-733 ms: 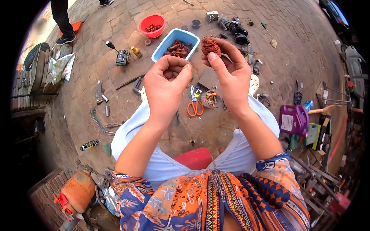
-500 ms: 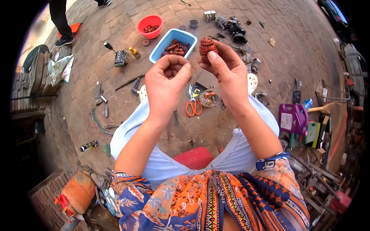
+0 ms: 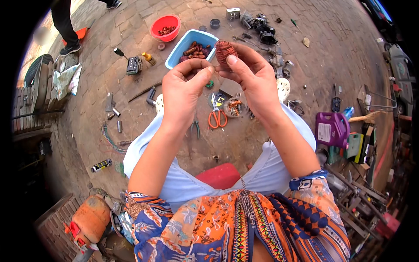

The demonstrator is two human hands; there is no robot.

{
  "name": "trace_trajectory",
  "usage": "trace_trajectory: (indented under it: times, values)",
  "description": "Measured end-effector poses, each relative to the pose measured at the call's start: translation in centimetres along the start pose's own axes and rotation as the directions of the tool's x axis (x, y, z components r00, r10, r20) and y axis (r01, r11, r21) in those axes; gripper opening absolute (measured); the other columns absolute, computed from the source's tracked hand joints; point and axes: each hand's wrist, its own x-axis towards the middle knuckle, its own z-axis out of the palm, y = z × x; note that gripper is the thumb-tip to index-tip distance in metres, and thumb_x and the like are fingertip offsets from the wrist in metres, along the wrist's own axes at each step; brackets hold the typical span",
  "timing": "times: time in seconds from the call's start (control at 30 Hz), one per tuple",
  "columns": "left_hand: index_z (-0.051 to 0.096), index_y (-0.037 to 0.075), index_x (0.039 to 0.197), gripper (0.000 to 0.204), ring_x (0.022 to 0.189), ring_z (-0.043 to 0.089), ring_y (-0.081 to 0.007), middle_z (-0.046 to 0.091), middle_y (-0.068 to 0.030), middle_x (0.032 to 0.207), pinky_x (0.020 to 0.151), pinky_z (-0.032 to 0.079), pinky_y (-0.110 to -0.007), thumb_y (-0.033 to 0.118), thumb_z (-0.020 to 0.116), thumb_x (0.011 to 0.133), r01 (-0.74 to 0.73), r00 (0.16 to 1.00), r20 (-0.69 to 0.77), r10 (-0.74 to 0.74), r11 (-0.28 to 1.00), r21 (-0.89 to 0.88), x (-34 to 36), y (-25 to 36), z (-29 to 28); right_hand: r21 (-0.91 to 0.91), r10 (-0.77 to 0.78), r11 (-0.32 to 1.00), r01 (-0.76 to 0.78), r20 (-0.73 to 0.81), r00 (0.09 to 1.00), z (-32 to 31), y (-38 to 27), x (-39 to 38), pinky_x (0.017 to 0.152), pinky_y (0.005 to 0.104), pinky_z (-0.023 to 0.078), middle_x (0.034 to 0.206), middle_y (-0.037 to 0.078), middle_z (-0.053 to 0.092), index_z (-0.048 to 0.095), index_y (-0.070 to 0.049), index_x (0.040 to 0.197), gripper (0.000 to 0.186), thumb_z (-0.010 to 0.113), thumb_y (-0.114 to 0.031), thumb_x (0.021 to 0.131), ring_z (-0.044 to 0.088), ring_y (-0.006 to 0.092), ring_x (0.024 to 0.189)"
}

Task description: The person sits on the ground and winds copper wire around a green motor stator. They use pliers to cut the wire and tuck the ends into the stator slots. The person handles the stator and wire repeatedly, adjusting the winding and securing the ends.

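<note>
My right hand [image 3: 258, 85] grips a bundle of reddish, copper-coloured wire [image 3: 225, 51], thumb across its front. Close beside it, my left hand [image 3: 185, 89] has thumb and forefinger pinched near the bundle's lower left; whatever they hold is too small to make out. Beyond both hands stands a light-blue tub [image 3: 174, 55] with reddish-brown pieces in it. Below and between my hands lie orange-handled scissors [image 3: 214, 119], a clear container of small parts [image 3: 235, 107] and pliers [image 3: 195, 126], partly behind my left wrist.
A red bowl [image 3: 176, 26] stands behind the tub. Black machine parts [image 3: 266, 32] and a purple jug [image 3: 331, 129] lie rightward. A small device [image 3: 133, 65] sits left. Another person's leg [image 3: 64, 28] stands upper left. An orange cylinder [image 3: 89, 218] is at lower left.
My right hand and the wire bundle have shifted left and slightly up, closer to my left hand's fingertips. The pliers now show more beside my left wrist.
</note>
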Motion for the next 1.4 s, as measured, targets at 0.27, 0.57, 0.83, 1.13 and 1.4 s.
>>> trace_trajectory:
  times: [0.27, 0.57, 0.83, 1.13, 1.4]
  values:
    - [0.064, -0.003, 0.091, 0.013, 0.07, 0.057, -0.0062, 0.064, -0.0024, 0.081, 0.066, 0.046, -0.02, 0.005, 0.065, 0.081, -0.028, 0.999, 0.018, 0.029, 0.999, -0.027, -0.2, 0.2, 0.2, -0.127, -0.062, 0.99, 0.058, -0.028, 0.998, 0.5, 0.5, 0.1, 0.077, 0.0259, 0.054, 0.103, 0.011, 0.067, 0.056, 0.005, 0.119, 0.035, 0.065, -0.011, 0.089, 0.065, 0.0135, 0.087]
    - [0.063, 0.003, 0.089, 0.007, 0.055, 0.037, 0.0012, 0.057, 0.0052, 0.076, 0.048, 0.026, -0.017, 0.006, 0.063, 0.082, -0.167, 0.985, -0.044, 0.169, 0.985, 0.041, -0.3, -0.2, 0.2, -0.238, -0.215, 0.949, 0.206, -0.011, 0.977, 0.7, 1.1, -0.1, 0.076, 0.0243, 0.054, 0.102, 0.011, 0.067, 0.058, 0.004, 0.117, 0.036, 0.068, -0.011, 0.087, 0.065, 0.0125, 0.089]
    - [0.061, -0.002, 0.09, 0.013, 0.067, 0.054, -0.0047, 0.059, 0.0003, 0.076, 0.064, 0.047, -0.02, 0.005, 0.064, 0.08, -0.142, 0.989, -0.034, 0.144, 0.989, 0.041, -0.4, 0.0, 0.0, -0.227, -0.155, 0.962, 0.149, -0.009, 0.988, 0.7, 0.9, 0.0, 0.073, 0.0229, 0.053, 0.103, 0.011, 0.067, 0.057, 0.004, 0.118, 0.037, 0.069, -0.009, 0.085, 0.065, 0.0118, 0.088]
    - [0.061, -0.001, 0.09, 0.011, 0.068, 0.055, -0.0041, 0.061, 0.0002, 0.077, 0.064, 0.046, -0.02, 0.005, 0.065, 0.081, -0.113, 0.993, -0.016, 0.114, 0.991, 0.068, -0.5, 0.2, 0.3, -0.19, -0.151, 0.971, 0.146, -0.017, 0.988, 0.9, 0.8, -0.2, 0.074, 0.0235, 0.053, 0.104, 0.011, 0.067, 0.057, 0.005, 0.118, 0.037, 0.068, -0.008, 0.086, 0.065, 0.0121, 0.089]
    - [0.065, 0.002, 0.089, 0.008, 0.067, 0.055, -0.0022, 0.061, 0.0026, 0.076, 0.058, 0.044, -0.018, 0.008, 0.068, 0.085, -0.105, 0.992, 0.077, 0.1, 0.992, 0.067, -0.6, -0.1, 0.1, -0.076, -0.067, 0.995, 0.06, -0.1, 0.993, 1.0, 0.5, -0.3, 0.079, 0.0285, 0.056, 0.103, 0.012, 0.066, 0.058, 0.006, 0.117, 0.033, 0.065, -0.008, 0.087, 0.065, 0.0151, 0.089]
